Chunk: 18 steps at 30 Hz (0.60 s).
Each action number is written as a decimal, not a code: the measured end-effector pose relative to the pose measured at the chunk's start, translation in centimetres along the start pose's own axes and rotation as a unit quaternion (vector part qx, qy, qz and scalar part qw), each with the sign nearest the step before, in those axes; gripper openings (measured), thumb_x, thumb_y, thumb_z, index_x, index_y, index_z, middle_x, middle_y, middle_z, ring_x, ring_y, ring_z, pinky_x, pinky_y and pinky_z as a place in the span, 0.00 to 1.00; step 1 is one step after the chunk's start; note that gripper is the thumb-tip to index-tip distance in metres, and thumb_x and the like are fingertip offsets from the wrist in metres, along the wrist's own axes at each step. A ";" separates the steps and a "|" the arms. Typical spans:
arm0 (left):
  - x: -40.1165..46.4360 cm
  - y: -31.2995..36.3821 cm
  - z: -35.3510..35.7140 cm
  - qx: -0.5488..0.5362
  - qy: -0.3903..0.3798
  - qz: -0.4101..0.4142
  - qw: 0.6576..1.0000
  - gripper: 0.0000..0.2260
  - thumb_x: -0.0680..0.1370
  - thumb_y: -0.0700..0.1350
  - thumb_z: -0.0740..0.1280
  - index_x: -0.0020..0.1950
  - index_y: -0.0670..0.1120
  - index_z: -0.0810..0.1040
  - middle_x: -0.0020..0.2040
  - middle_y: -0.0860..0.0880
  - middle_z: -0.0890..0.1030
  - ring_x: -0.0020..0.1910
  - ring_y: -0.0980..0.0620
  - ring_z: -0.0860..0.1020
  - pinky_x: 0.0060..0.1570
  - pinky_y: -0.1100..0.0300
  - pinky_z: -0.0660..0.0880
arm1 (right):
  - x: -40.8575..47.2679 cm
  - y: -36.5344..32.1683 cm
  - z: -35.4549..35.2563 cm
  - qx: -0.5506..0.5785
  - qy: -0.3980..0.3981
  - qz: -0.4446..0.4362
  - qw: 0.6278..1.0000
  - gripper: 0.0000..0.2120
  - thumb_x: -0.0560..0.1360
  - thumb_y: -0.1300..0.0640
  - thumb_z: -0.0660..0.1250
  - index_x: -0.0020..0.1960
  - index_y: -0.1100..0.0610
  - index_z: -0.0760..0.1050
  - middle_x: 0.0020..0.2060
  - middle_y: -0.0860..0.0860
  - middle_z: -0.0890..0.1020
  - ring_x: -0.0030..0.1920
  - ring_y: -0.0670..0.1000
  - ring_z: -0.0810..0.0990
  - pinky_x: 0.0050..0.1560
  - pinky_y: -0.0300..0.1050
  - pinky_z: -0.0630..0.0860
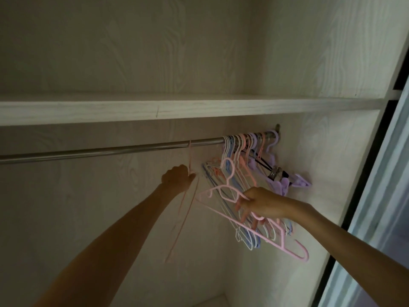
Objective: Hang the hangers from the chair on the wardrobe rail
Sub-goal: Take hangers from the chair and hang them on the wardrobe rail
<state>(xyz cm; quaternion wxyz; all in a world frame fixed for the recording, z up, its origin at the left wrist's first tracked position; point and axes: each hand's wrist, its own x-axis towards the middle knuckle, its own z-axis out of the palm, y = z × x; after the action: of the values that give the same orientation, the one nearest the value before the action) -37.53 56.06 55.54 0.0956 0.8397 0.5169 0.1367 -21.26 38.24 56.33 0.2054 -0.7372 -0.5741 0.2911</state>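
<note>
Right hand (263,203), nearest the camera: fingers curled through a bundle of loose hangers (250,222), pink ones on the outside, white and blue behind. The bundle hangs below the rail's right end, tilted, one pink hook (302,251) pointing down and right. Judgement: this hand serves as the stock, keeping the unhung hangers close under the rail so each can be taken off in turn.

Left hand (178,177): raised just below the rail, fingers closed on the neck of a single orange-pink hanger (188,204). Its hook is already over the rail (110,149), about midway along the visible length; the body hangs thin and edge-on. Judgement: the grip at the neck steadies it while the hook seats. Whether its weight is fully on the rail I cannot tell.

Hung hangers (247,149): a tight cluster of pink, white, blue and lilac at the rail's right end, against the side wall by the bracket (277,128). A dark clip hanger (273,171) and lilac pieces hang among them. Judgement: the new hanger sits well apart to the left, probably because the right end is crowded.

Outward: shelf (155,109) directly above the rail; pale wood-grain back wall; sliding door edge (376,173) at right. The chair is not in view.
</note>
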 end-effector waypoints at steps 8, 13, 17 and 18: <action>-2.9 0.7 -8.1 0.046 0.229 0.163 0.958 0.21 0.75 0.55 0.67 0.65 0.48 0.73 0.61 0.47 0.76 0.59 0.47 0.74 0.55 0.54 0.72 | -5.5 0.9 -5.1 -0.056 0.021 -0.017 0.998 0.10 0.80 0.55 0.58 0.51 0.56 0.77 0.38 0.55 0.85 0.38 0.56 0.85 0.26 0.38 0.76; -0.6 0.8 -7.4 0.119 0.073 0.177 0.974 0.26 0.80 0.51 0.59 0.76 0.46 0.57 0.72 0.44 0.67 0.70 0.44 0.66 0.68 0.52 0.65 | -7.7 0.2 -6.4 -0.054 -0.061 -0.016 0.997 0.13 0.80 0.53 0.58 0.57 0.58 0.76 0.41 0.57 0.85 0.40 0.60 0.84 0.34 0.43 0.80; 0.2 1.0 -7.9 0.089 0.149 0.179 0.969 0.21 0.78 0.51 0.65 0.70 0.49 0.70 0.65 0.45 0.76 0.64 0.46 0.73 0.62 0.57 0.67 | -8.5 -0.4 -6.1 -0.063 -0.107 -0.022 0.992 0.09 0.80 0.52 0.57 0.48 0.48 0.76 0.45 0.59 0.84 0.33 0.52 0.83 0.35 0.40 0.78; 0.5 1.1 -8.2 0.071 0.163 0.180 0.967 0.19 0.76 0.50 0.67 0.67 0.50 0.74 0.63 0.46 0.77 0.62 0.47 0.74 0.60 0.57 0.68 | -8.3 -0.5 -6.2 -0.065 -0.105 -0.026 0.992 0.09 0.80 0.52 0.57 0.48 0.48 0.76 0.46 0.59 0.84 0.32 0.49 0.83 0.35 0.39 0.78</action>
<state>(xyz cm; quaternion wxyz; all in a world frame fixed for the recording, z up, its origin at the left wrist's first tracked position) -39.11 56.19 63.63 -0.0758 0.8899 0.3739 0.2501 -18.94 30.50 62.84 0.1028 -0.6993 -0.6292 0.3234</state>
